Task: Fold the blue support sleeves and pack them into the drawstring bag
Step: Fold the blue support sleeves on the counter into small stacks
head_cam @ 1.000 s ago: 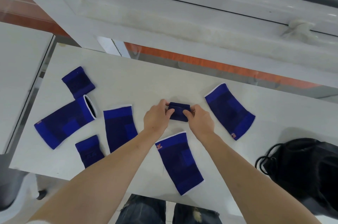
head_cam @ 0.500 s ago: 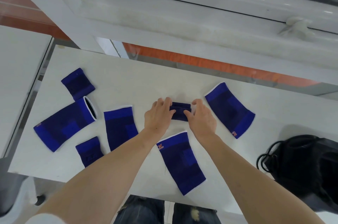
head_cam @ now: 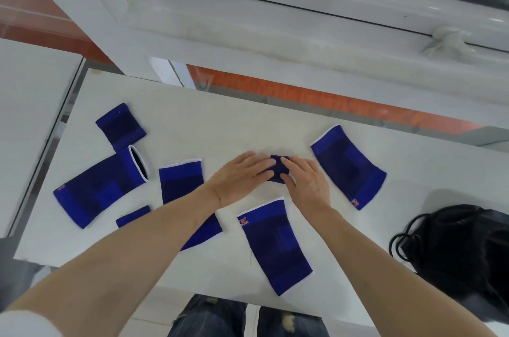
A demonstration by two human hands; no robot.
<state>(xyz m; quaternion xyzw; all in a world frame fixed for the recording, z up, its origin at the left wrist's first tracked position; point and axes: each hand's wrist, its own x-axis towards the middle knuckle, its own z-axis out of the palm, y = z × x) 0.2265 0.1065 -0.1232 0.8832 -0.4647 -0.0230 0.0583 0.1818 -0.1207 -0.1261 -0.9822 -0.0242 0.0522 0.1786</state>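
A small folded blue sleeve [head_cam: 280, 167] lies mid-table. My left hand [head_cam: 242, 177] and my right hand [head_cam: 308, 185] both press flat on it, fingers extended, covering most of it. Other blue sleeves lie spread out: one to the right [head_cam: 348, 167], one near me [head_cam: 276, 246], one under my left forearm [head_cam: 180, 181], a long one at the left [head_cam: 99, 190], and small folded ones at the far left [head_cam: 120, 127] and near the front edge [head_cam: 133, 216]. The black drawstring bag [head_cam: 462, 251] sits at the table's right edge.
The white table [head_cam: 234, 122] ends close in front of a white window frame [head_cam: 275, 33]. A second white surface [head_cam: 24, 105] adjoins on the left. My jeans show below the table's near edge.
My hands went from pinching the small sleeve's ends to lying flat over it, pressing it onto the table. My left forearm now covers more of the sleeves at left.
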